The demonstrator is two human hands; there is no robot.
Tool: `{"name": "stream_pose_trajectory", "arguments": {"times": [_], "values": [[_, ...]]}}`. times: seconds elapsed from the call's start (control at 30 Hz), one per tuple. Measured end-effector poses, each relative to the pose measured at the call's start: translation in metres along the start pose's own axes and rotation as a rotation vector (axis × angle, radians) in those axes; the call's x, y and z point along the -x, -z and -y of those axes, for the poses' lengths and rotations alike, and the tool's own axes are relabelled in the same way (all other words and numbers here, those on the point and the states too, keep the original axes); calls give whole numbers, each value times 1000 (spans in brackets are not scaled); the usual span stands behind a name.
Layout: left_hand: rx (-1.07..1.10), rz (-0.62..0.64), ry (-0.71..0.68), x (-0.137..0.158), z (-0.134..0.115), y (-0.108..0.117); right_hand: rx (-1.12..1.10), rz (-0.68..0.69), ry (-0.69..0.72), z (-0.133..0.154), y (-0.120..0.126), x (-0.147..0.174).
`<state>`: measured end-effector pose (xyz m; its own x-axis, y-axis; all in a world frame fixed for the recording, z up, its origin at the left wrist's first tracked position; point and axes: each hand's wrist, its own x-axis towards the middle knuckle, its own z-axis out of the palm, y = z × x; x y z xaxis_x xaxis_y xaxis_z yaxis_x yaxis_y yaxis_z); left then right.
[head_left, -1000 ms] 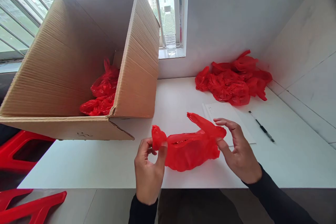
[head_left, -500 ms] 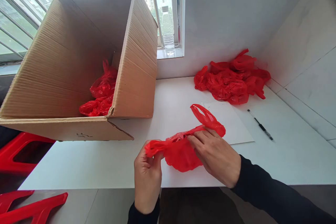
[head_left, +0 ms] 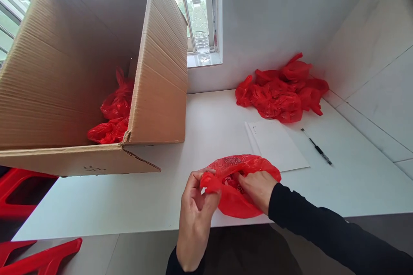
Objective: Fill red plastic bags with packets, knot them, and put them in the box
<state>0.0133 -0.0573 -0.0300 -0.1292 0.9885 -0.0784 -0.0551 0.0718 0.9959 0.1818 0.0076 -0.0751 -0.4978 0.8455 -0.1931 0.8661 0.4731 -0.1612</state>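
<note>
A red plastic bag [head_left: 238,210] rests near the front edge of the white table, its mouth spread and dark print showing on it. Pinched at the bag's left handle is my left hand [head_left: 196,219], thumb and fingers closed on the bunched plastic. My right hand [head_left: 260,187] reaches into the open mouth from the right. Its fingertips are hidden inside, beside small printed items [head_left: 229,181] that I cannot make out.
A large cardboard box [head_left: 161,90] at the left holds red tied bags [head_left: 118,103]. Crumpled red bags [head_left: 280,94] lie against the wall. Paper [head_left: 280,146] and a pen [head_left: 318,148] are on the table [head_left: 129,206]. A bottle [head_left: 201,30] stands on the sill.
My right hand has gone from the bag's rim into its mouth, which is now wider. The raised handle loop has come down. The view has shifted slightly right.
</note>
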Motion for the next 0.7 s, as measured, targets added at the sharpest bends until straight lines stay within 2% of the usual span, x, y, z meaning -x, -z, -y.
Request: {"name": "stream_pose_trajectory", "arguments": {"times": [0.07,0.17,0.3,0.37,0.47,0.6,0.7], "values": [[-104,-27,11,0,-3,-7,22,41,-7,1,1,0],[-268,-152,-48,-3,2,-10,52,69,-41,-2,8,6],[-608,-312,-201,-4,12,2,85,69,-111,-12,23,13],[-695,-299,-196,-1,12,8,96,73,-138,-16,28,14],[-524,-203,-86,7,3,8,107,92,-154,-18,29,11],[-240,-176,35,10,-11,2,121,141,-129,-16,30,9],[-73,-136,95,9,-10,0,128,171,-104,-14,33,8]]}}
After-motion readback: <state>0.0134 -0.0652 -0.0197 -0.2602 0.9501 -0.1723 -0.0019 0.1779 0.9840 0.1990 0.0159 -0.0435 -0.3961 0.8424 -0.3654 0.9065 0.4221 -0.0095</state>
